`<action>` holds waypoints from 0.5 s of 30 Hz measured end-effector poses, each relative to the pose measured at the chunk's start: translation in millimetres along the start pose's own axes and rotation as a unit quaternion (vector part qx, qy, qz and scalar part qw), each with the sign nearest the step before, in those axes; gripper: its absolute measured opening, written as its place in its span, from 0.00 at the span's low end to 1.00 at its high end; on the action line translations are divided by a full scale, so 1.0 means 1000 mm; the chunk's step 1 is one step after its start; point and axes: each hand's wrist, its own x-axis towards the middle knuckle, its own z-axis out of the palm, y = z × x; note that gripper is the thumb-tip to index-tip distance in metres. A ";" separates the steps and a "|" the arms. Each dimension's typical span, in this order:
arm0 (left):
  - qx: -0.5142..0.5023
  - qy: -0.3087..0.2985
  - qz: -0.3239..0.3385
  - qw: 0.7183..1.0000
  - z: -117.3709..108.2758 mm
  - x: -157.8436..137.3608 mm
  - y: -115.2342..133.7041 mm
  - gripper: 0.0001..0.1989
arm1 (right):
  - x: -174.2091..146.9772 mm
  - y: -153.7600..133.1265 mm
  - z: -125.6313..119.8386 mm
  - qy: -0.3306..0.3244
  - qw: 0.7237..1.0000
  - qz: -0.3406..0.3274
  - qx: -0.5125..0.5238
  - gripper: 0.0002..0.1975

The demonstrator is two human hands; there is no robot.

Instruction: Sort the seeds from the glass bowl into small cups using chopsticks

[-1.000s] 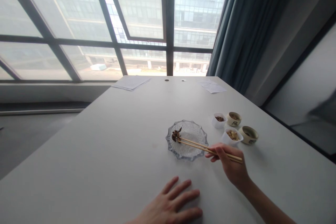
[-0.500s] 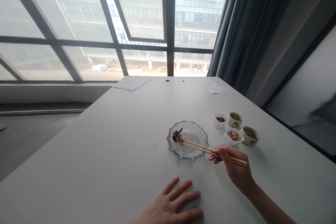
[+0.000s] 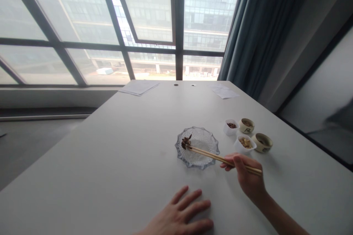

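Observation:
My right hand (image 3: 245, 172) grips a pair of wooden chopsticks (image 3: 212, 155), which reach left over a scalloped clear glass plate (image 3: 202, 161). Their tips meet at a small heap of dark brown, seed-like pieces (image 3: 186, 142) on the plate's left part; whether a piece is pinched between them I cannot tell. Below the plate, my left hand (image 3: 183, 211) lies flat on the white table (image 3: 110, 161), fingers spread and holding nothing.
Right of the plate stand a white cup of dark brown pieces (image 3: 231, 126), a white cup of pale tan pieces (image 3: 245, 144) and two cream round pots (image 3: 246, 125). Paper sheets (image 3: 139, 87) lie at the far left, another sheet (image 3: 224, 90) at the far right.
The chopsticks have drawn together from slightly spread, their tips still at the brown heap. My right hand has shifted a little to the right. My left hand stays put.

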 end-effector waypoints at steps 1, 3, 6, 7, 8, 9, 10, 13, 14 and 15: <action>0.002 -0.001 0.001 1.000 0.000 0.000 0.000 0.24 | 0.001 0.000 -0.002 0.009 1.000 -0.002 -0.002 0.19; 0.004 -0.011 0.002 1.000 0.000 0.000 0.000 0.25 | 0.005 0.000 -0.010 0.044 0.999 -0.005 -0.014 0.18; -0.001 -0.025 -0.001 1.000 -0.002 0.000 0.000 0.24 | 0.015 -0.002 -0.028 0.137 0.989 -0.009 -0.049 0.19; -0.005 -0.023 -0.002 1.000 -0.003 0.000 0.000 0.24 | 0.020 -0.003 -0.036 0.173 0.983 -0.010 -0.060 0.19; -0.009 -0.018 -0.003 1.000 -0.003 0.000 0.000 0.24 | 0.025 -0.003 -0.044 0.209 0.975 -0.013 -0.070 0.20; -0.012 -0.015 -0.003 1.000 -0.004 0.000 0.000 0.24 | 0.030 -0.004 -0.053 0.242 0.967 -0.016 -0.078 0.21; -0.014 -0.013 -0.002 1.000 -0.004 0.001 0.000 0.24 | 0.035 -0.003 -0.061 0.268 0.959 -0.017 -0.086 0.23; -0.013 -0.022 0.002 1.000 -0.004 0.000 0.000 0.26 | 0.046 0.003 -0.081 0.309 0.944 -0.019 -0.111 0.26; -0.012 -0.022 0.003 1.000 -0.003 0.000 -0.001 0.26 | 0.048 0.007 -0.085 0.313 0.943 -0.016 -0.113 0.26; -0.011 -0.021 0.004 1.000 -0.002 0.000 -0.001 0.26 | 0.050 0.010 -0.088 0.314 0.943 -0.010 -0.110 0.26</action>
